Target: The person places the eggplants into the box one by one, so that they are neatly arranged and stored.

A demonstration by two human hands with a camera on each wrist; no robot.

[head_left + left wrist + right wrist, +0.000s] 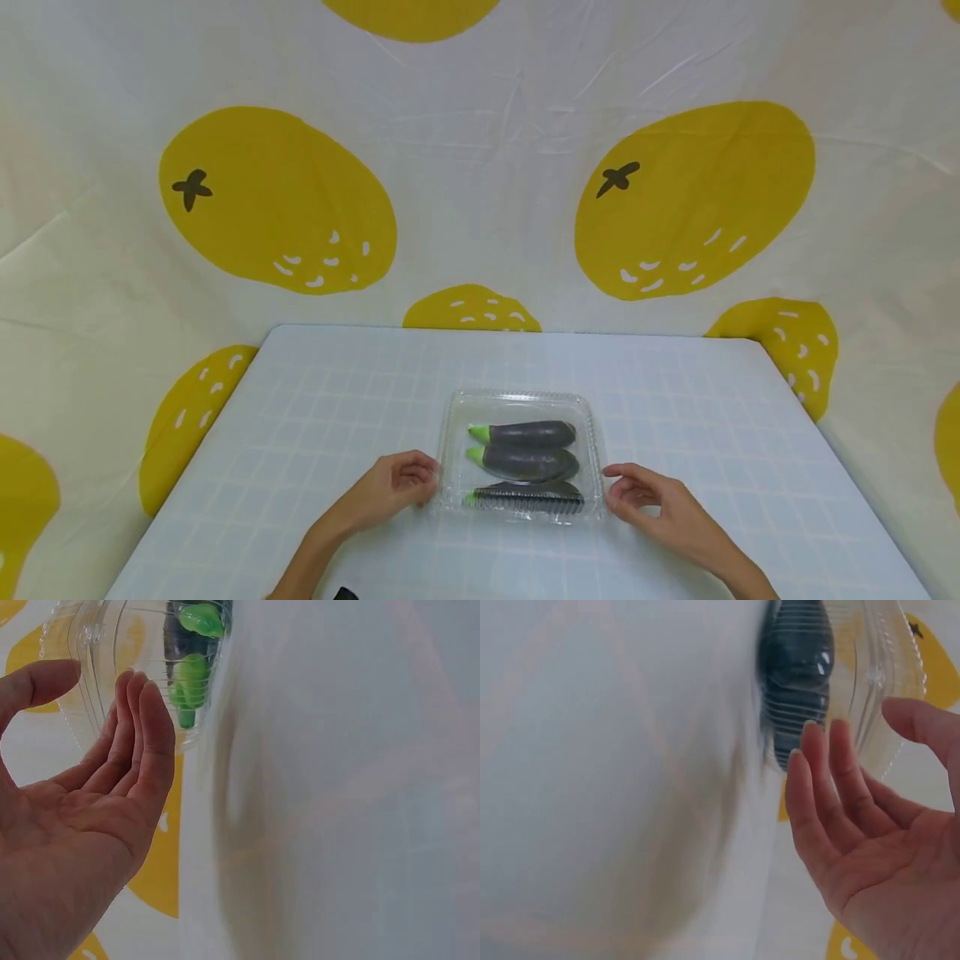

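A clear plastic clamshell box (517,397) sits on the table in the head view, and its lid looks closed. Inside lie three dark eggplants (528,463) with green stem ends pointing left. My left hand (393,493) is at the box's left side, thumb and fingers apart and loosely bent. On the opposite side my right hand (663,510) takes a similar pose. Both wrist views show fingertips close to the ribbed wall, with nothing pinched; whether they touch it I cannot tell. Green stem ends (189,679) show through the wall in the left wrist view.
The table (345,392) has a pale cover with a light grid. A white cloth (480,183) printed with large yellow fruits hangs behind and at both sides. A small black object (345,593) shows at the bottom edge.
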